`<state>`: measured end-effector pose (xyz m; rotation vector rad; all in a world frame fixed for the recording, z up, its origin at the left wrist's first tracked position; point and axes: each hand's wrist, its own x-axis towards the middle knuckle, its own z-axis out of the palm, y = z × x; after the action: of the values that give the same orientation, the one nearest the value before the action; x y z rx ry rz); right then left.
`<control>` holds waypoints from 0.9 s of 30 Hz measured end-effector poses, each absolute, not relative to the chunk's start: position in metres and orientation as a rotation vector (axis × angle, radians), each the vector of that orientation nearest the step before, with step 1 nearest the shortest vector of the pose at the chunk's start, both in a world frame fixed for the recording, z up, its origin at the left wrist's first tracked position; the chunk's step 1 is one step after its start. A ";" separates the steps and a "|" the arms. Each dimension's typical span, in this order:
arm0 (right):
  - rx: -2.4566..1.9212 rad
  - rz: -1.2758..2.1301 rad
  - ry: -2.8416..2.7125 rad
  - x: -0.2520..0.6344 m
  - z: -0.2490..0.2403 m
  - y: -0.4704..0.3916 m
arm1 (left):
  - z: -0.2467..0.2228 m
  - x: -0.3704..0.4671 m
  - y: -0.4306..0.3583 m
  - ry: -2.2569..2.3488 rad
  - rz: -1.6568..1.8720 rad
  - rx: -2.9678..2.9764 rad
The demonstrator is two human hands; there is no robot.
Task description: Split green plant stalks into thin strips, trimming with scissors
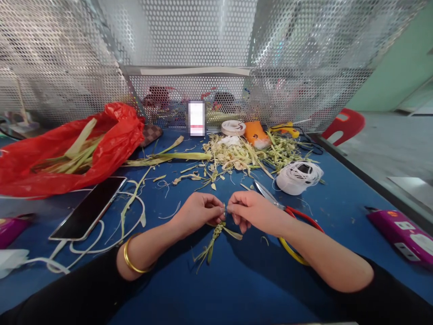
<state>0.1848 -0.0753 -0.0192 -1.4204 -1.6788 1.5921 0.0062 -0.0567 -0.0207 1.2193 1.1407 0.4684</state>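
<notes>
My left hand (202, 210) pinches the upper end of a small knotted piece of green plant strips (217, 231), which looks braided. Its loose ends fan out below over the blue table (237, 284), and one strip sticks out to the right. Close beside it, my right hand (249, 211) has its thumb and forefinger pressed together near the left fingertips. Whatever lies between those right fingers is too small to make out. Scissors (269, 194) with red and yellow handles lie partly hidden under my right forearm.
A heap of plant strips (233, 153) lies farther back, with a spool of white cord (297, 178) to its right. On the left are a red plastic bag (111, 131) holding long leaves and a phone (90, 208) with white cables. A perforated metal screen (189, 36) borders the back.
</notes>
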 end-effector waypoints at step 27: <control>-1.536 1.055 -2.052 0.189 -0.020 -0.070 | -0.022 0.005 -0.055 1.081 0.449 1.235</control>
<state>0.1890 -0.0704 -0.0195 -1.5359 -2.0518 1.0546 0.0051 -0.0549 -0.0224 1.2351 1.0809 0.4488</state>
